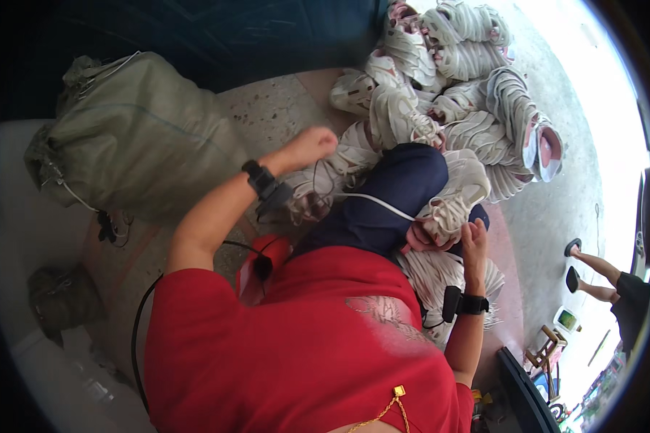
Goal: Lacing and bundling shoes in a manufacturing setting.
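Note:
A white lace-up shoe upper [458,191] with pink lining lies across my dark-blue trousers, its opening toward me. From it a white shoelace [383,203] stretches leftward over my thigh. My left hand [314,146] is raised to the left of my knee with its fingers curled closed. Whatever it may hold is hidden, and the lace's loose end appears below it, apart from it. Close against the right side of the upper is my right hand [474,237], fingers bent together; what is between them cannot be made out. Both wrists wear black strapped devices.
Stacks of nested white shoe uppers [477,133] heap on the floor ahead and right, with another bundle [440,278] beside my lap. A bulging olive sack [148,137] stands left. Another person's legs [599,278] and a small wooden stool [545,350] are at far right.

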